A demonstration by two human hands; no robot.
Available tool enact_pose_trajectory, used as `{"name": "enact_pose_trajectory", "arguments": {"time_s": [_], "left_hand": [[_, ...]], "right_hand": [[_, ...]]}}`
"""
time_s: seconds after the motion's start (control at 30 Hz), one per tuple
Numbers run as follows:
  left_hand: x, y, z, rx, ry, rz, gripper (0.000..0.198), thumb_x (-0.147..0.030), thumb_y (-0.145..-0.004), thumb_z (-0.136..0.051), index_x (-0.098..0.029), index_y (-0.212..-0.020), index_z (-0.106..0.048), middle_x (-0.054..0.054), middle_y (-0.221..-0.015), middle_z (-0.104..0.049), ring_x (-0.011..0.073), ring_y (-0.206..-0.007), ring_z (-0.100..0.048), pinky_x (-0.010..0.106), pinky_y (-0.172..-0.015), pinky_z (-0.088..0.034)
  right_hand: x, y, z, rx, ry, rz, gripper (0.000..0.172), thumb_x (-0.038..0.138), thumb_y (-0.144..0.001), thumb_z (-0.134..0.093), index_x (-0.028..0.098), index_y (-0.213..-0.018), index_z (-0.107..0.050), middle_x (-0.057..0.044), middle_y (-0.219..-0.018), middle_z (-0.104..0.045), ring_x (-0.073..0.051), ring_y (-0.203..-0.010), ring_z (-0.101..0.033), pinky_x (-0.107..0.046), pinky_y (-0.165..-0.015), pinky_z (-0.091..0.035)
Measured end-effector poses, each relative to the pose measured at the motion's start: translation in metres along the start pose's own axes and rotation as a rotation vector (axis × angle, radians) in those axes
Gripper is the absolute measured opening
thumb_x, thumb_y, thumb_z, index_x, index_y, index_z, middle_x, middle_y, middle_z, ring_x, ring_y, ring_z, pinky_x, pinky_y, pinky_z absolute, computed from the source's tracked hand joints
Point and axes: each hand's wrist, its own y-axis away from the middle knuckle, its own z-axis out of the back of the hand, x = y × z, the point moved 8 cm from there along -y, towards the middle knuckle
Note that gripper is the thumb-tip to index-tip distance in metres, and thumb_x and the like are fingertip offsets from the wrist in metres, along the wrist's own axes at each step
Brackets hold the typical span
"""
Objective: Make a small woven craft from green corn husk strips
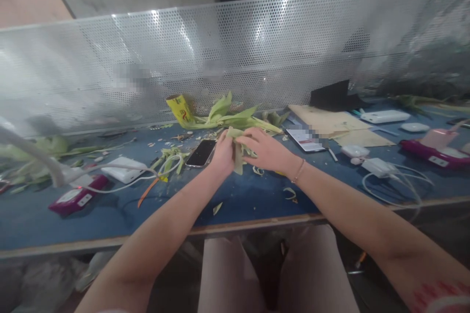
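Note:
Over the middle of the blue table, my left hand [223, 152] is closed around a pale green leaf strip [238, 162] that looks like corn husk. My right hand [262, 147] meets it from the other side, its fingers bent and pinching the same leaf. The strip stands up between both hands and hangs a little below them; the rest of it is hidden by the fingers. Close to my left wrist lies a phone [201, 152] with a dark screen. Behind the hands is a bunch of long green leaves [220, 113], beside a yellow packet [180, 110].
A perforated metal screen [235, 49] runs along the table's back. Purple power strips stand left [79, 196] and right [433, 154], with white cables. A lit phone [304, 140] lies near brown cardboard [326, 120]. Leaf scraps [218, 208] are scattered about.

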Motion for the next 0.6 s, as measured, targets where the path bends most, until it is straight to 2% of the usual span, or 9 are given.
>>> {"name": "enact_pose_trajectory", "arguments": {"time_s": [0.2,0.37,0.5,0.6], "left_hand": [[-0.001,0.000,0.000,-0.017,-0.060,-0.022,0.017,-0.019,-0.070,-0.061,-0.020,-0.076,-0.046,-0.008,-0.060,-0.049,0.0073,-0.051,-0.046,0.020,-0.051,-0.036],[0.002,0.000,0.001,0.008,-0.158,-0.056,0.016,-0.016,-0.071,-0.057,-0.021,-0.076,-0.043,-0.007,-0.063,-0.047,0.0074,-0.053,-0.045,0.020,-0.053,-0.037],[0.007,-0.001,0.001,0.041,-0.242,-0.102,0.012,-0.020,-0.076,-0.057,-0.021,-0.074,-0.046,-0.006,-0.062,-0.044,0.0075,-0.052,-0.039,0.021,-0.050,-0.033],[0.007,0.000,-0.006,0.139,-0.303,-0.192,0.018,-0.035,-0.080,-0.058,-0.020,-0.075,-0.048,-0.005,-0.062,-0.043,0.0077,-0.052,-0.036,0.021,-0.050,-0.032]], "right_hand": [[0.007,-0.002,0.007,0.002,0.114,-0.033,0.033,0.029,-0.089,-0.047,0.015,-0.118,-0.052,-0.014,-0.105,-0.052,-0.026,-0.097,-0.050,-0.043,-0.085,-0.046],[0.008,-0.003,0.009,-0.004,0.119,-0.125,0.029,0.027,-0.091,-0.040,0.014,-0.112,-0.054,-0.013,-0.094,-0.059,-0.025,-0.087,-0.052,-0.039,-0.078,-0.044],[-0.007,0.001,0.017,-0.137,-0.081,-0.299,0.021,0.020,-0.089,-0.037,0.017,-0.097,-0.057,-0.007,-0.081,-0.061,-0.020,-0.074,-0.054,-0.031,-0.068,-0.041],[-0.026,0.008,0.019,-0.259,-0.335,-0.493,0.013,0.021,-0.084,-0.043,0.020,-0.081,-0.055,-0.002,-0.069,-0.057,-0.015,-0.063,-0.049,-0.026,-0.060,-0.038]]}}
